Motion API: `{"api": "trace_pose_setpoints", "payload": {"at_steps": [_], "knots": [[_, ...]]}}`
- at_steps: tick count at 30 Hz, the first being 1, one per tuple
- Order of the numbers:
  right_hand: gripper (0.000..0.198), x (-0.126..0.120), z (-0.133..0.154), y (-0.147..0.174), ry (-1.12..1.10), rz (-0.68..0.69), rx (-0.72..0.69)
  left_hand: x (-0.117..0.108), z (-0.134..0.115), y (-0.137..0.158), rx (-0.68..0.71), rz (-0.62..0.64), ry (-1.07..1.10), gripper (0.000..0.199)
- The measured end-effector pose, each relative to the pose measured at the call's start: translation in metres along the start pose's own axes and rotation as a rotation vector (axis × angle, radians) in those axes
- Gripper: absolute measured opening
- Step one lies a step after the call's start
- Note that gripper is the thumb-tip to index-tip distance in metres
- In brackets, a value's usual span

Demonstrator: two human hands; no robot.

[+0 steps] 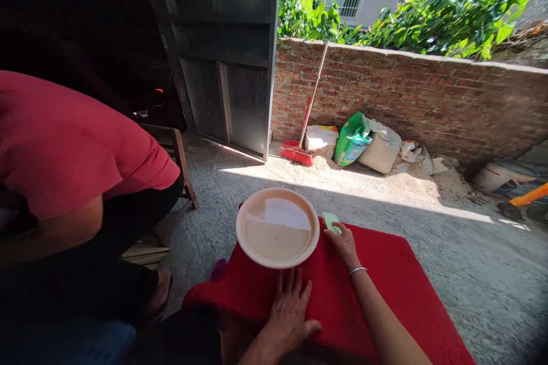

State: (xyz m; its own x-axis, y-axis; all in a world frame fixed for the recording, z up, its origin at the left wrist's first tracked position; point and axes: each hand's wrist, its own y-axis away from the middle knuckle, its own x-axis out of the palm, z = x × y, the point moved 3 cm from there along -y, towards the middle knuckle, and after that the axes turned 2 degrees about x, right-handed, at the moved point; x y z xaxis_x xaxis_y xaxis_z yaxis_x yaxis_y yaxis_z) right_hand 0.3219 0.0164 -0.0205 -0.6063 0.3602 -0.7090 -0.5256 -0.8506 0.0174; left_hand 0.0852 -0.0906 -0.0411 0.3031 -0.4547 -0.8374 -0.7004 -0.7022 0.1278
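A round, pale pink basin (pixel 240 237) of water stands on a red cloth (pixel 377 274) spread over a low surface. My left hand (pixel 291 311) lies palm down on the cloth just in front of the basin, fingers and thumb spread, holding nothing. To the right of the basin, my right hand (pixel 345 244), with a bangle on its wrist, grips a pale green rectangular block (pixel 330 220) against the cloth's far edge. Part of the block is hidden by my fingers, and its exact kind cannot be made out.
At the left, a person in a red shirt (pixel 77 142) bends forward near a wooden chair (pixel 180 159). Behind are a metal door (pixel 231 85), a red broom (pixel 297 153), a green sack (pixel 353 140), a pale sack (pixel 381 148) and a brick wall (pixel 406 85). A bucket (pixel 499 175) stands far right.
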Motion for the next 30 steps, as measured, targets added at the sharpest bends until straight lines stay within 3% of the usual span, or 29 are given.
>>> {"api": "trace_pose_setpoints", "payload": {"at_steps": [7, 12, 17, 23, 26, 30], "knots": [[0.038, 0.004, -0.011, 0.036, 0.05, 0.101, -0.064, -0.001, 0.0, -0.002, 0.001, -0.005, 0.003, 0.091], [0.047, 0.0, -0.021, 0.055, 0.073, 0.026, 0.001, -0.004, -0.001, 0.0, -0.002, -0.003, 0.029, 0.094], [0.041, -0.004, -0.025, 0.078, 0.014, 0.158, -0.089, -0.013, -0.002, 0.004, 0.017, -0.002, 0.033, 0.086], [0.055, -0.046, -0.054, 0.083, 0.105, -0.05, 0.105, -0.017, 0.002, 0.011, 0.017, 0.004, 0.025, 0.075], [0.049, -0.032, -0.048, 0.096, 0.132, -0.038, 0.071, -0.014, 0.005, 0.011, 0.007, 0.013, 0.019, 0.072], [0.04, 0.001, -0.026, 0.119, 0.039, 0.16, -0.124, -0.008, 0.012, 0.009, 0.014, -0.002, -0.025, 0.072]]}}
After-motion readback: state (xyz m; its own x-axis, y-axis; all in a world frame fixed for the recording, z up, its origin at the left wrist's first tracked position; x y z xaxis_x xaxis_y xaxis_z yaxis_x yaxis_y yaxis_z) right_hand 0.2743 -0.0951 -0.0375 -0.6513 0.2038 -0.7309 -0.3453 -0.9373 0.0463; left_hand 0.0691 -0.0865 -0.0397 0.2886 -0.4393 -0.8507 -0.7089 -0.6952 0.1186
